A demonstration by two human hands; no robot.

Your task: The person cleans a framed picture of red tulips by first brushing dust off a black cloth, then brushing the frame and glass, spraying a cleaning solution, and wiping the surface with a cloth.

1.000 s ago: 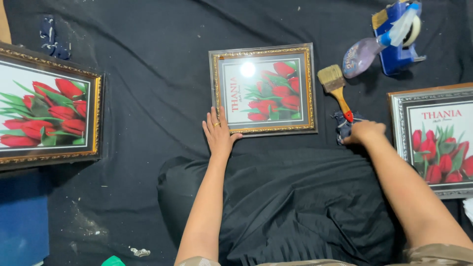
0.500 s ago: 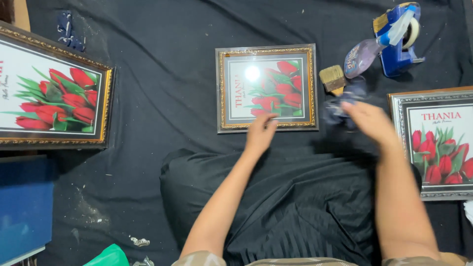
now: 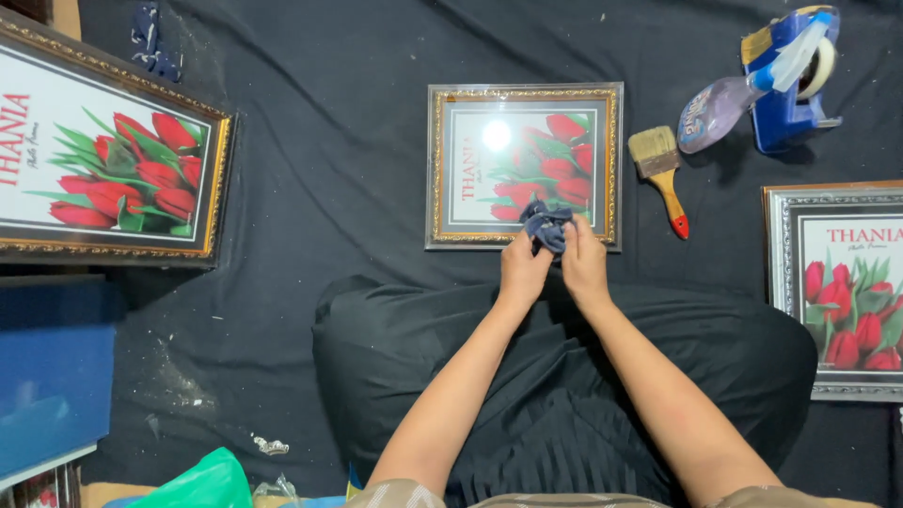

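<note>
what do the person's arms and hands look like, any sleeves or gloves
Both forearms are bare, with no gloves, rings, watch or bands visible on the left hand or right hand. Short sleeves in a light striped fabric show only at the bottom edge of the head view.

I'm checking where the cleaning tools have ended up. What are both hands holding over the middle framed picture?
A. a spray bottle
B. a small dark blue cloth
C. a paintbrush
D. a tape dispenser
B: the left hand and right hand pinch a small dark blue cloth together at the lower edge of the gold-framed picture, while the paintbrush lies apart on the black sheet.
</note>
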